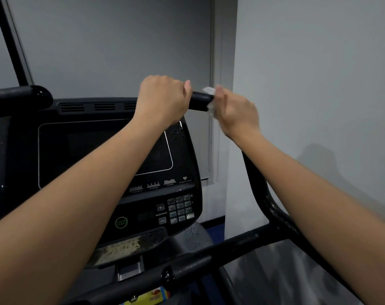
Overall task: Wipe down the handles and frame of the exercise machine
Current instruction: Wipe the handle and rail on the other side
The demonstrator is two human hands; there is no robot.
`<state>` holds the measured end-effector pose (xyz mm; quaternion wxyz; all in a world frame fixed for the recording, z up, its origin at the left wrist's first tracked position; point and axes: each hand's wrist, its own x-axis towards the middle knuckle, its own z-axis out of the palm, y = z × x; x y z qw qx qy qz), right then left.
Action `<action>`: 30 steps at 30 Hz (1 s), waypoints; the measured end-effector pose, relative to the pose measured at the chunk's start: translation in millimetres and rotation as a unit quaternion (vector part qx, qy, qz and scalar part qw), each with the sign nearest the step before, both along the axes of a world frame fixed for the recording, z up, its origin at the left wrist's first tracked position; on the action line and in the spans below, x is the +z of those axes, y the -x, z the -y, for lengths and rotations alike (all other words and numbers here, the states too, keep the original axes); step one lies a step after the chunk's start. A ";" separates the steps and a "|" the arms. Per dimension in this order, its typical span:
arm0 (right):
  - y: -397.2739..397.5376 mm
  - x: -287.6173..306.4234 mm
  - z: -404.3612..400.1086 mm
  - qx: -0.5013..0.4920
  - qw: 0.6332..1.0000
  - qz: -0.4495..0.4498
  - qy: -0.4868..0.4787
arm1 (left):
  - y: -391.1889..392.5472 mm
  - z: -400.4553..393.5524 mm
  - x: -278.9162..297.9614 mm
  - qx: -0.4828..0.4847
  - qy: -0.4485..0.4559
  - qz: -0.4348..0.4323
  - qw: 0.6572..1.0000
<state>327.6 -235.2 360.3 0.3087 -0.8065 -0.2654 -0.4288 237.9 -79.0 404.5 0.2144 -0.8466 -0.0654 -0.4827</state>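
While the left hand [164, 100] grips the black handle [199, 101] above the console [94, 155], the right hand [236, 113] pinches a white cloth [210, 93] against the handle's tip. The right fingers are blurred; a yellow packet [149, 298] below is cut off.

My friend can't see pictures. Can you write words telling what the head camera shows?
A person's left hand grips a black handle on an exercise machine while the right hand presses a white wipe against its end. Below sits the dark console.
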 end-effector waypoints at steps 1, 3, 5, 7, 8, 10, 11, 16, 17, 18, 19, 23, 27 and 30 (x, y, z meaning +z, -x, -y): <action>-3.5 -10.4 10.3 0.002 0.998 -0.046 -0.050 | 0.1 -0.1 -1.4 -0.004 0.003 0.003 1.000; -7.0 -33.8 21.5 0.014 0.984 -0.119 -0.131 | -0.7 0.6 -2.7 -0.004 0.002 0.006 1.000; -4.6 -51.7 26.8 0.020 0.970 -0.167 -0.175 | -1.8 1.4 -3.4 -0.001 0.001 0.009 1.000; -1.2 -71.7 34.7 0.007 0.963 -0.199 -0.180 | -3.3 1.1 -5.1 -0.009 0.001 0.016 1.000; 4.6 -83.3 40.6 0.003 0.961 -0.210 -0.178 | -3.7 0.5 -5.6 -0.013 -0.003 0.022 1.000; 16.5 -109.1 53.7 0.009 0.957 -0.231 -0.174 | -5.0 -0.9 -5.9 -0.011 -0.006 0.032 0.999; 21.5 -119.6 59.7 0.020 0.954 -0.243 -0.176 | -5.4 -0.7 -6.0 -0.007 -0.007 0.035 0.999; 4.6 -95.3 46.6 -0.012 0.944 -0.264 -0.197 | -6.0 3.4 -7.6 0.013 -0.014 0.042 0.999; -2.3 -78.6 38.4 -0.023 0.951 -0.240 -0.194 | -6.9 3.5 -8.3 0.017 -0.015 0.044 0.999; -4.3 -59.4 29.5 -0.027 0.958 -0.216 -0.186 | -7.7 3.7 -8.6 0.021 -0.015 0.045 0.999; -5.0 -41.3 21.2 -0.025 0.966 -0.191 -0.170 | -8.6 3.6 -8.6 0.022 -0.015 0.044 0.999; 2.6 -10.4 8.4 0.019 0.990 -0.091 -0.107 | -8.5 2.6 -8.1 0.012 -0.018 0.039 0.999; -4.7 -43.1 23.6 -0.007 0.994 -0.083 -0.077 | -6.7 1.8 -8.1 -0.002 -0.019 0.037 0.999; 8.6 -65.9 37.4 -0.021 0.987 -0.141 -0.077 | -4.5 1.2 -7.2 -0.013 -0.012 0.032 0.999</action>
